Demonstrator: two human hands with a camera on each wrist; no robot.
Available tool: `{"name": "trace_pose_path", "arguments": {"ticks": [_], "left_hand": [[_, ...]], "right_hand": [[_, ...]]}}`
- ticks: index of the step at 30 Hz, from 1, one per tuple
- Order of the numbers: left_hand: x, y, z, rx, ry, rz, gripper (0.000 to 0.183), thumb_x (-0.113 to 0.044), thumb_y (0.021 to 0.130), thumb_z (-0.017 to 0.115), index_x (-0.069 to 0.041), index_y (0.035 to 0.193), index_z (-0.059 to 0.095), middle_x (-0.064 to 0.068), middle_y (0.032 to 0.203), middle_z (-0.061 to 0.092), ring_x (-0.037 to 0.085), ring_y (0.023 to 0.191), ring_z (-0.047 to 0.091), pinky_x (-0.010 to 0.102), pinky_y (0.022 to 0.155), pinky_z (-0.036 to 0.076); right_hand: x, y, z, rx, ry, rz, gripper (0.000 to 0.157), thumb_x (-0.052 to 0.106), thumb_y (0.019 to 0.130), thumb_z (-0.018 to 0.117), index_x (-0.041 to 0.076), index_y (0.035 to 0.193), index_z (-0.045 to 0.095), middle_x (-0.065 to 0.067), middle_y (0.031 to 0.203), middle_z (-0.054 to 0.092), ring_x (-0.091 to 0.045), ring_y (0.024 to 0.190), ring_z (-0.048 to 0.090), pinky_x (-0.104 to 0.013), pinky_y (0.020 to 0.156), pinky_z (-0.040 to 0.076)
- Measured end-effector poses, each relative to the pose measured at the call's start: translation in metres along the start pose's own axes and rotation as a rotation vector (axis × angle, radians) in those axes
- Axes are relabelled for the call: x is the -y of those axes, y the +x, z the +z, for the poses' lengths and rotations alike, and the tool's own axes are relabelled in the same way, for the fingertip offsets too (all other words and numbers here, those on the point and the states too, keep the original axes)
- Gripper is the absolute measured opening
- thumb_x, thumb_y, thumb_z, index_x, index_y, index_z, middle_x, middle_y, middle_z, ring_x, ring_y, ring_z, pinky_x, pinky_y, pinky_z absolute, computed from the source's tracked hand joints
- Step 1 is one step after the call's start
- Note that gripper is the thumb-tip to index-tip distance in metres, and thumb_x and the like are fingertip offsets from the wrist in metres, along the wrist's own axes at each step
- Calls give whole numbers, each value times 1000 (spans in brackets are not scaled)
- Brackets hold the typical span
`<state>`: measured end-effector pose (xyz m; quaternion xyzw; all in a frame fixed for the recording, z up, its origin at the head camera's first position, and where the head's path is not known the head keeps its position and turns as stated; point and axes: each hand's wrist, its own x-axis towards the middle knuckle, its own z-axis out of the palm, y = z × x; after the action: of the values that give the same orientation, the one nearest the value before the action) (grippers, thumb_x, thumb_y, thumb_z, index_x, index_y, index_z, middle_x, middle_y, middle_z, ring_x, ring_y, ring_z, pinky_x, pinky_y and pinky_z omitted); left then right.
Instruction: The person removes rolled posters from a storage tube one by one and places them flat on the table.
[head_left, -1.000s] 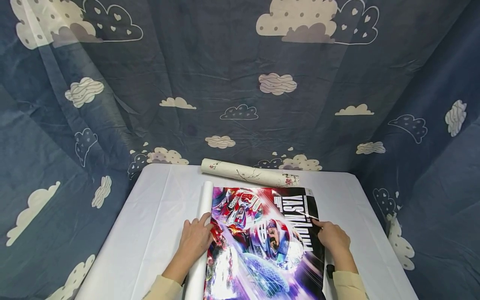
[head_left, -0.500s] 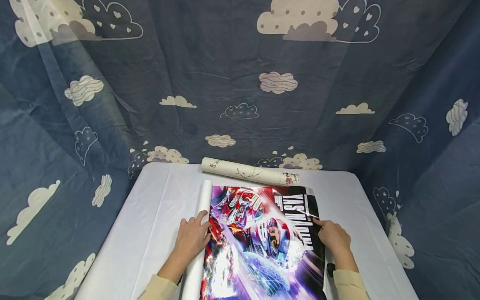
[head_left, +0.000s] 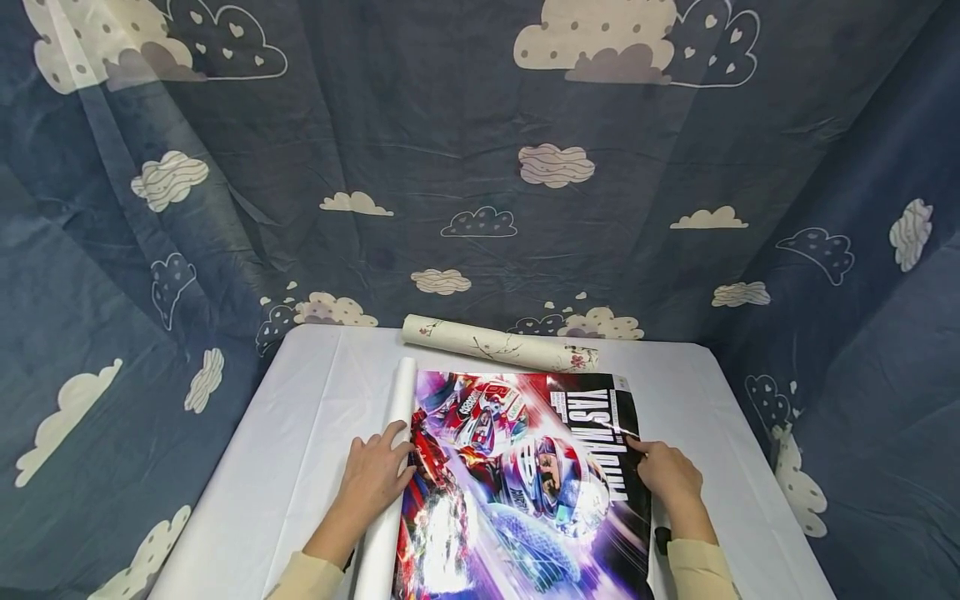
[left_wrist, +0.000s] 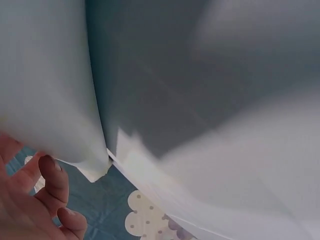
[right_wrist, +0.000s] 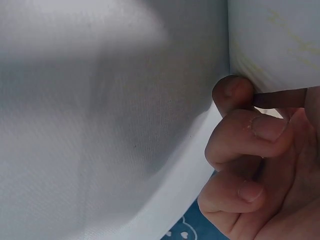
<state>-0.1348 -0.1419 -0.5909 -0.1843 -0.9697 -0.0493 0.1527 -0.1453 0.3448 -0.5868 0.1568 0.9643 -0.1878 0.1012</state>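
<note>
A glossy racing poster (head_left: 517,475) with a helmeted figure and bold lettering lies partly unrolled on the white table. Its rolled left side shows as a white tube (head_left: 375,533). My left hand (head_left: 372,471) lies across this tube, fingers spread over it towards the printed face. In the left wrist view the fingers (left_wrist: 54,182) are loosely bent close below the paper. At the black right edge, my right hand (head_left: 672,473) pinches the poster. The right wrist view shows the other fingers (right_wrist: 247,135) curled under the sheet's white back.
Behind the poster, a cream roll of paper with a floral branch print (head_left: 498,343) lies along the back of the white-covered table (head_left: 307,400). A dark blue cloth with clouds (head_left: 420,150) hangs behind and at both sides.
My left hand and the white tube have moved left, baring a little more of the print. The right hand stays at the right edge.
</note>
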Motion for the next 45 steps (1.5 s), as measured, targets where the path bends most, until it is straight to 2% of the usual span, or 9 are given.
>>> {"name": "trace_pose_path", "arguments": {"ticks": [3, 7, 16, 24, 28, 33, 37, 40, 45], "left_hand": [[3, -1, 0, 16, -6, -6, 35, -41, 85, 87, -22, 112, 78, 6, 143, 64, 27, 83, 67, 38, 67, 36], [8, -3, 1, 11, -3, -4, 33, -34, 84, 86, -21, 114, 79, 7, 143, 64, 27, 82, 67, 37, 66, 36], [17, -5, -4, 4, -15, -36, 15, -24, 85, 78, -24, 100, 81, 11, 141, 64, 25, 75, 62, 36, 65, 32], [24, -6, -5, 3, -3, -57, 23, -31, 81, 88, -21, 96, 74, 14, 137, 63, 29, 81, 67, 38, 66, 35], [27, -6, -9, -2, -1, -58, 21, -21, 81, 82, -21, 101, 75, 18, 134, 64, 29, 77, 67, 37, 64, 33], [30, -5, -14, 44, 15, -86, 24, -22, 85, 76, -25, 108, 80, 18, 134, 64, 29, 76, 67, 39, 64, 34], [34, -6, -14, 53, 30, -94, 18, -28, 88, 80, -22, 105, 78, 17, 131, 65, 29, 76, 67, 40, 64, 36], [37, -6, -14, 55, 35, -102, 25, -33, 87, 84, -20, 106, 74, 19, 128, 65, 30, 76, 69, 40, 64, 36], [45, -7, -19, 56, 1, -131, 27, -22, 88, 81, -17, 112, 69, 20, 121, 68, 30, 65, 65, 41, 58, 41]], "right_hand": [[0, -1, 0, 0, -1, 4, 51, 10, 99, 52, 12, 148, 61, -39, 141, 59, -28, 71, 51, -37, 59, 38], [0, -1, 1, -5, -1, 3, 51, 9, 98, 53, 11, 148, 61, -39, 139, 60, -28, 71, 50, -37, 59, 38], [0, 0, 2, -7, 0, 6, 52, 9, 97, 53, 12, 148, 61, -39, 141, 58, -29, 72, 51, -37, 59, 38], [0, -1, 0, 4, -2, -3, 51, 10, 98, 52, 11, 149, 60, -40, 139, 59, -29, 71, 50, -37, 59, 39], [0, -2, -2, 11, 2, -4, 52, 9, 98, 51, 13, 149, 60, -40, 141, 57, -29, 71, 51, -37, 59, 39], [0, -2, -3, 11, 4, -4, 53, 9, 97, 51, 13, 149, 60, -41, 142, 56, -29, 72, 51, -37, 59, 39], [-1, -2, -3, 10, 1, -1, 52, 9, 98, 51, 13, 149, 60, -40, 142, 57, -29, 72, 51, -37, 59, 38], [-1, -2, -2, 10, 2, 4, 52, 9, 98, 51, 13, 149, 60, -40, 143, 56, -29, 72, 51, -37, 60, 38], [-3, -2, 1, 10, 31, 14, 51, 10, 99, 50, 13, 149, 60, -41, 144, 55, -28, 72, 49, -37, 60, 36]]}}
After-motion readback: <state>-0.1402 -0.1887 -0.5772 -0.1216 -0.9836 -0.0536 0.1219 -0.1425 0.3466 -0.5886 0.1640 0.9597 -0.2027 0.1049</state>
